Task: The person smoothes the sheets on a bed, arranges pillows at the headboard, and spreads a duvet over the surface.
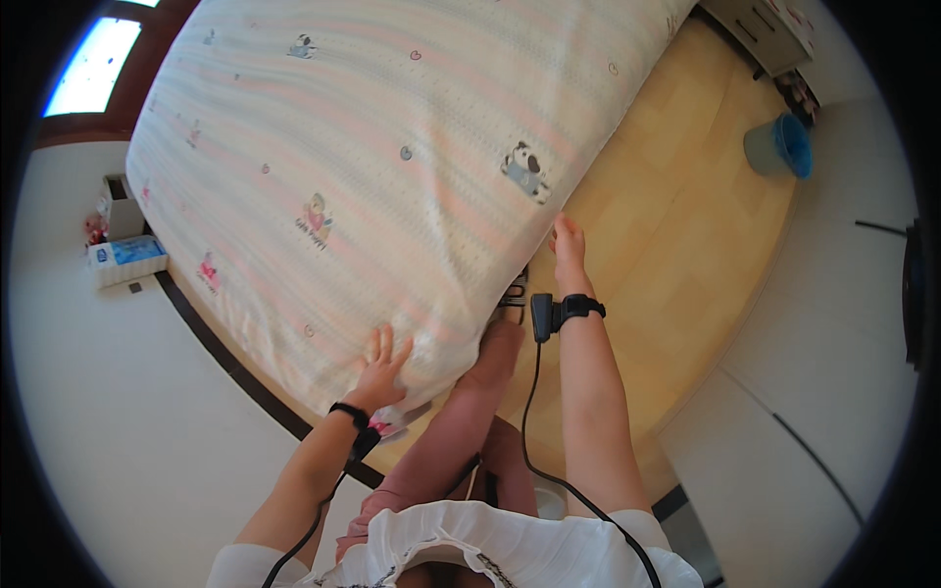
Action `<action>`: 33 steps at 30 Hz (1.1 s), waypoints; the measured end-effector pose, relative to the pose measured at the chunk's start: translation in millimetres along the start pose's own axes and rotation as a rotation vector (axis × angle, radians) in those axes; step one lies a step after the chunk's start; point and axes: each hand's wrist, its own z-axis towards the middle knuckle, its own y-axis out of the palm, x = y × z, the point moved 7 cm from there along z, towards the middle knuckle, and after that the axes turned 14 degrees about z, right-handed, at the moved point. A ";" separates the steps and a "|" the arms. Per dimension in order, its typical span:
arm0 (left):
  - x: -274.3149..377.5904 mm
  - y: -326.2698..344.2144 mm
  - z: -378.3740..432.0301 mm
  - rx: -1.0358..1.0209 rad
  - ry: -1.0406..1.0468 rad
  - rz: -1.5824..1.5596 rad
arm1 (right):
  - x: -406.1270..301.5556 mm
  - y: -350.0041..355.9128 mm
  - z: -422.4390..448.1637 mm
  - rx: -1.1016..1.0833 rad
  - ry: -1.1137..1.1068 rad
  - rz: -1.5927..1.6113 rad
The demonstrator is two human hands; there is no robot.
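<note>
A pale striped fitted sheet (353, 147), printed with cartoon puppies and small hearts, covers a mattress in front of me. My left hand (381, 375) lies with its fingers spread on the sheet near the closest corner. At the mattress's right side edge is my right hand (568, 242), its fingertips against or just beside the sheet; part of the fingers is hidden by the edge. I cannot tell whether they grip the fabric. Wrinkles run through the sheet around the near corner. Each wrist wears a black strap with a small cabled device (542, 317).
Light wooden floor (662, 220) runs along the bed's right side. A bin with a blue liner (781, 147) and a drawer cabinet (764, 33) stand at the far right. A tissue pack (129, 259) sits by the left wall. Cables trail from both wrists.
</note>
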 end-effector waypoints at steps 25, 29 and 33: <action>-4.0 -40.2 85.2 -0.449 -0.482 -0.286 | -232.8 -23.7 221.4 0.319 -0.418 -0.749; 59.3 -170.0 143.5 0.049 -0.608 -0.153 | -325.9 143.9 147.6 -0.298 -0.997 -0.627; 161.0 -326.5 278.2 0.551 -0.374 -0.341 | -315.9 251.9 110.4 -1.050 -0.920 -0.547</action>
